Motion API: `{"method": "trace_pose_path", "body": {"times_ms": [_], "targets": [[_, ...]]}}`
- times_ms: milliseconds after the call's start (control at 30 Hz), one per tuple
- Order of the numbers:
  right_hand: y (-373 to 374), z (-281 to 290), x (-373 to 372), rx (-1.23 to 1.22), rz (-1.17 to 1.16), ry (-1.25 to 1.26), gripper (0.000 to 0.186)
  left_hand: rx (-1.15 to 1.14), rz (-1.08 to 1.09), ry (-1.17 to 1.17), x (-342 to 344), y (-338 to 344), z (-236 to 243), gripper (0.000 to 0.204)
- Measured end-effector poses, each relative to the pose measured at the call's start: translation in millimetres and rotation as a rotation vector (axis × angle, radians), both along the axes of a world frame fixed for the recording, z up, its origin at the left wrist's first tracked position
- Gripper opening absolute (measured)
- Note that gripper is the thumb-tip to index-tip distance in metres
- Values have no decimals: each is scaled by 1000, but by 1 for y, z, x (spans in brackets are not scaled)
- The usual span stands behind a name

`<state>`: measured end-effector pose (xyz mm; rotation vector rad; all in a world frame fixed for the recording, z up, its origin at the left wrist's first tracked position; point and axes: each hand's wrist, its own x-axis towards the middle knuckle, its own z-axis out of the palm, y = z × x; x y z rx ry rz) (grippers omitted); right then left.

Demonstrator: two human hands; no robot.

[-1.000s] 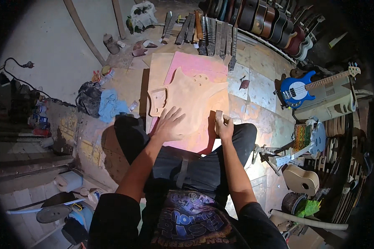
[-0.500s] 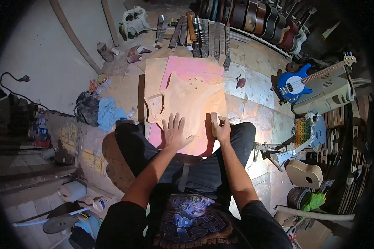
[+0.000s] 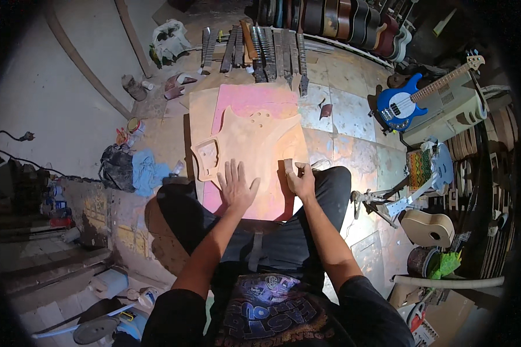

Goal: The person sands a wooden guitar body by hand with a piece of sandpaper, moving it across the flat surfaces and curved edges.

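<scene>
An unpainted wooden electric guitar body [image 3: 252, 144], with a routed cavity at its left and several small holes near its far edge, lies flat on a pink-topped board [image 3: 237, 95] before my knees. My left hand [image 3: 235, 186] rests on the near left part of the body, palm down with fingers spread. Near the body's right edge, my right hand [image 3: 302, 181] grips a small tan block [image 3: 289, 166] between thumb and fingers, pressing it against the wood. The block's underside is hidden.
Several guitar necks [image 3: 260, 55] lie beyond the board. A blue bass guitar [image 3: 402, 104] leans at the right, with an unpainted acoustic guitar body [image 3: 427, 228] nearer me. A blue cloth [image 3: 147, 170] and a black bag [image 3: 117, 168] lie at the left. Finished guitars [image 3: 336, 20] line the back.
The whole view has swung a little, so the far things sit further left. My left hand stays spread on the guitar body, and my right hand keeps its grip on the block.
</scene>
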<state>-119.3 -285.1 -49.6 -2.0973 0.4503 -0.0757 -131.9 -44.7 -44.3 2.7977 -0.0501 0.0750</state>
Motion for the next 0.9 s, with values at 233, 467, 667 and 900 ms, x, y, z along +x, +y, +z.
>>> {"method": "trace_pose_path", "body": {"times_ms": [233, 467, 667, 900], "targets": [[48, 41, -18, -303, 525, -360, 41, 98, 105, -119, 35, 36, -22, 58], [114, 60, -49, -424, 871, -312, 41, 60, 245, -22, 73, 82, -14, 53], [112, 23, 73, -575, 533, -238, 31, 100, 216, 87, 70, 88, -8, 49], [-1, 19, 235, 67, -51, -97, 16, 64, 206, 116, 78, 73, -2, 46]]}}
